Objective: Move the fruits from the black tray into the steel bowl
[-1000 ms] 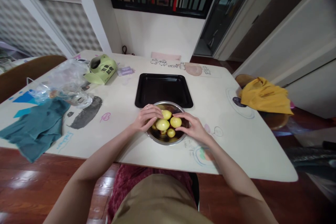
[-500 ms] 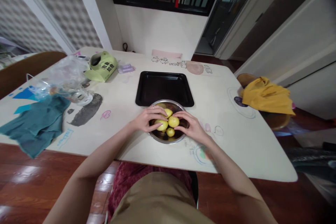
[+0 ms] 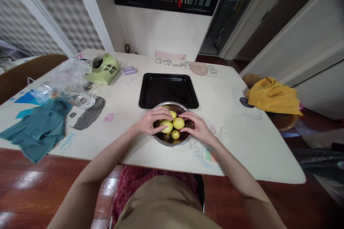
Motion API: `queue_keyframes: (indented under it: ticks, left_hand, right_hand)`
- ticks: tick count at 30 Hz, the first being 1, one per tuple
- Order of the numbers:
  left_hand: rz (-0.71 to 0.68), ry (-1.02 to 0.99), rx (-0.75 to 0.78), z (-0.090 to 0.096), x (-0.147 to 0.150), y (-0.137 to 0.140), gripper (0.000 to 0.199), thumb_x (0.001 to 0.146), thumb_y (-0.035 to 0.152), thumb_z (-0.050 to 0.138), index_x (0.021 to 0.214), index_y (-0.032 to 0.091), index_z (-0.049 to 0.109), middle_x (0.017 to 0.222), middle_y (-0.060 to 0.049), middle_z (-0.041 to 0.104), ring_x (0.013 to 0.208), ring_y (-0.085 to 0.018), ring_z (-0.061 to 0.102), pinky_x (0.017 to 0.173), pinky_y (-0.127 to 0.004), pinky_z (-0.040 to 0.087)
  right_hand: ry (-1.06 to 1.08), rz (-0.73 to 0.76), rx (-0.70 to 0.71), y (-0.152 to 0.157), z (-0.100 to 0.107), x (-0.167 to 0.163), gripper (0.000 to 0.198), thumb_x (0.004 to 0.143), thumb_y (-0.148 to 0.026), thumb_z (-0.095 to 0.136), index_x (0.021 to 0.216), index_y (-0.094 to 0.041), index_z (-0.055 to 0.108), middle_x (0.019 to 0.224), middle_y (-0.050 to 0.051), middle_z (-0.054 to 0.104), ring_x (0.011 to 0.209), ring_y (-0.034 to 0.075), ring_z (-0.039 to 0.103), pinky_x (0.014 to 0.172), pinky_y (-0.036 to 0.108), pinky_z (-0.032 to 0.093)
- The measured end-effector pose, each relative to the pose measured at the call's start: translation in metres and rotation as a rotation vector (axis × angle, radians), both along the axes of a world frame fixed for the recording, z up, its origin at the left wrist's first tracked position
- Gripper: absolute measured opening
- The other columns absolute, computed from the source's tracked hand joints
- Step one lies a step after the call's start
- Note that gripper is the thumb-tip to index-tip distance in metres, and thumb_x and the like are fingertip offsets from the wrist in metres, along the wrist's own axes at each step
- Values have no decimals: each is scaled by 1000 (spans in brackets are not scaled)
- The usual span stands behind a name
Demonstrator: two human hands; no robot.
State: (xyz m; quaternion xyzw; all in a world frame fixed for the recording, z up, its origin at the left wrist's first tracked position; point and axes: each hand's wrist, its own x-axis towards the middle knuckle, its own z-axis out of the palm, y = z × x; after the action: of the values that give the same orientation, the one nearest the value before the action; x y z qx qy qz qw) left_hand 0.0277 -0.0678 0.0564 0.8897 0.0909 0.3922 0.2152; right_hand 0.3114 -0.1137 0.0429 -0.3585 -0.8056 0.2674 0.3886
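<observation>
A shiny metal bowl (image 3: 172,144) stands near the front edge of the table and holds several yellow lemons. Inside it, my left hand (image 3: 152,120) curls over a lemon (image 3: 166,126) at the left, thumb low and fingers across the top. From the other side my right hand (image 3: 199,127) has thumb and fingertips around a second lemon (image 3: 178,123). A smaller lemon (image 3: 175,135) lies in front of these two, and another lemon (image 3: 173,114) shows behind, partly under my left fingers. Just beyond the bowl is a black rectangular tray (image 3: 168,89), its near edge partly covered by the bowl.
On the left lie a teal cloth (image 3: 40,125), clear plastic packaging (image 3: 67,78), and a green paper holder (image 3: 106,69) beside a small purple packet (image 3: 129,71). A yellow cloth (image 3: 272,94) drapes over a chair at the right. Drawings mark the white tabletop (image 3: 120,96).
The two gripped lemons have shifted very slightly to the right within the bowl. Both hands keep nearly the same position; the bowl and tray stay put.
</observation>
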Motion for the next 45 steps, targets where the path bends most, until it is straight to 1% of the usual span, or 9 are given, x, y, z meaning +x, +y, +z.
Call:
queue_keyframes:
  ticks: [8, 12, 17, 22, 29, 33, 38, 45]
  left_hand:
    - [-19, -15, -11, 2, 0, 0, 35, 97, 33, 70, 128, 17, 71, 117, -17, 77, 115, -29, 72, 104, -49, 57]
    - [-13, -11, -8, 3, 1, 0, 35, 97, 32, 72, 128, 17, 71, 118, -17, 77, 116, -29, 71, 105, -50, 56]
    - [33, -33, 20, 5, 2, 0, 29, 99, 25, 69, 126, 15, 71, 116, -17, 77, 115, -28, 72, 104, -50, 57]
    - [33, -49, 31, 5, 4, -3, 21, 101, 19, 66, 121, 16, 72, 113, -14, 78, 114, -26, 73, 104, -47, 58]
    - [102, -35, 42, 3, 7, -3, 19, 105, 20, 61, 118, 18, 74, 114, -13, 78, 115, -24, 71, 105, -45, 57]
    - [150, -27, 59, -1, 6, -2, 19, 105, 18, 60, 116, 18, 75, 117, -13, 77, 118, -24, 69, 104, -43, 56]
    - [166, -20, 78, -5, 5, -2, 19, 105, 16, 58, 113, 19, 76, 119, -12, 77, 120, -25, 68, 104, -43, 56]
    - [178, -29, 87, -5, 5, -2, 20, 105, 15, 58, 113, 19, 75, 117, -12, 77, 118, -25, 69, 102, -44, 56]
  right_hand:
    - [-19, -21, 15, 0, -3, 2, 53, 88, -54, 82, 133, -28, 70, 127, 12, 72, 117, 31, 71, 100, 51, 62]
    - [-8, -23, 39, -1, -3, 0, 46, 92, -50, 80, 130, -28, 71, 124, 11, 74, 117, 31, 71, 101, 52, 61]
    - [5, -33, 57, -2, -2, -3, 39, 95, -46, 78, 128, -28, 71, 124, 11, 74, 117, 29, 71, 102, 50, 61]
    - [16, -26, 73, -3, 0, -4, 37, 96, -42, 76, 130, -27, 69, 125, 11, 73, 118, 29, 70, 104, 51, 60]
    - [3, -48, 96, -2, 1, -4, 35, 97, -39, 75, 129, -25, 69, 125, 12, 73, 118, 28, 70, 104, 49, 59]
    - [-11, -40, 98, -2, 1, -3, 35, 98, -37, 73, 131, -25, 67, 127, 13, 71, 120, 28, 69, 105, 49, 59]
    - [-17, -26, 90, -2, 0, -3, 39, 97, -39, 75, 132, -24, 66, 129, 13, 71, 122, 28, 68, 106, 49, 58]
    - [-21, -10, 78, -2, 0, -2, 42, 97, -40, 76, 134, -24, 66, 130, 14, 70, 124, 29, 68, 107, 49, 57]
